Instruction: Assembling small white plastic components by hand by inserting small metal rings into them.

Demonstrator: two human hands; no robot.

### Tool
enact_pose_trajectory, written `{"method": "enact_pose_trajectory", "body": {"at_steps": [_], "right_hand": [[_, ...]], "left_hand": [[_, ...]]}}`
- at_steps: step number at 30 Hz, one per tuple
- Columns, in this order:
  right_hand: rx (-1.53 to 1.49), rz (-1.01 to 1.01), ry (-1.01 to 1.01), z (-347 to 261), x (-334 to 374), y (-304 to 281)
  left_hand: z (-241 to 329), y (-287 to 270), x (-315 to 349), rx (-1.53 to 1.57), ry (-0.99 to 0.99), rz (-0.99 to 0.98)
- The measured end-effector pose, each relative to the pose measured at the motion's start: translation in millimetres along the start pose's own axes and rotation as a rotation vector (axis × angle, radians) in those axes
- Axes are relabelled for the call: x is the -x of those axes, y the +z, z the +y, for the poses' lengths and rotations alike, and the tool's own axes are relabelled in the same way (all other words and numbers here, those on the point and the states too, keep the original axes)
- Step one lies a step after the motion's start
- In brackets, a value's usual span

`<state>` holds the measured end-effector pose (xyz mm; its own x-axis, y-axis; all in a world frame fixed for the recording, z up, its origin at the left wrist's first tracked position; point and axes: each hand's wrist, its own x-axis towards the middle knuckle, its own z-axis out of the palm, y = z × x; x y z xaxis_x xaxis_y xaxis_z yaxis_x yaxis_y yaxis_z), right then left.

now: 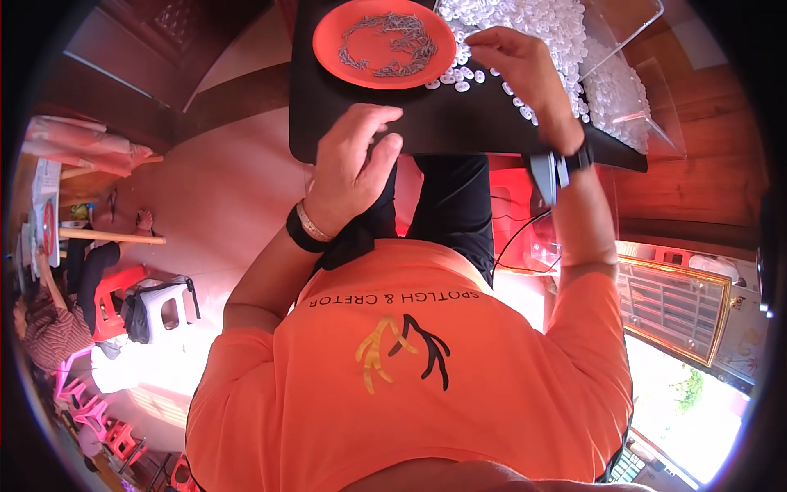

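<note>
At the far edge of the view, my right hand reaches over a spread of small white oval pieces. Its fingertips are drawn together beside the plate's rim, and anything between them is too small to make out. My left hand hovers at the near edge of the black table, its thumb apart from the fingers and nothing visible between them. Just beyond it, an orange-red round plate carries many thin grey metal pieces, heaped mostly on its right side.
A clear plastic panel stands at the right, beside more white pieces. A cable hangs below the table. On the left, another person sits near a red stool and a white stool. A gold-framed panel leans at lower right.
</note>
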<state>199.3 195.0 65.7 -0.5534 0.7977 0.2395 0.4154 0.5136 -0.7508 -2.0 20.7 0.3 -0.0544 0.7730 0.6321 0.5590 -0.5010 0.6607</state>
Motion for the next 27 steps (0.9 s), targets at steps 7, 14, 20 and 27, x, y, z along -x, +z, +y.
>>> {"method": "enact_pose_trajectory", "body": {"at_steps": [7, 14, 20, 27], "right_hand": [[-0.766, 0.154, 0.075, -55, 70, 94], [-0.836, 0.214, 0.080, -49, 84, 119], [-0.541, 0.160, 0.020, -51, 85, 115], [-0.273, 0.175, -0.088, -60, 78, 115]], "left_hand": [[0, 26, -6, 0.856, -0.457, -0.109], [-7, 13, 5, 0.806, -0.499, -0.141], [-10, 2, 1, 0.795, -0.533, -0.116], [-12, -1, 2, 0.742, -0.499, -0.067]]}}
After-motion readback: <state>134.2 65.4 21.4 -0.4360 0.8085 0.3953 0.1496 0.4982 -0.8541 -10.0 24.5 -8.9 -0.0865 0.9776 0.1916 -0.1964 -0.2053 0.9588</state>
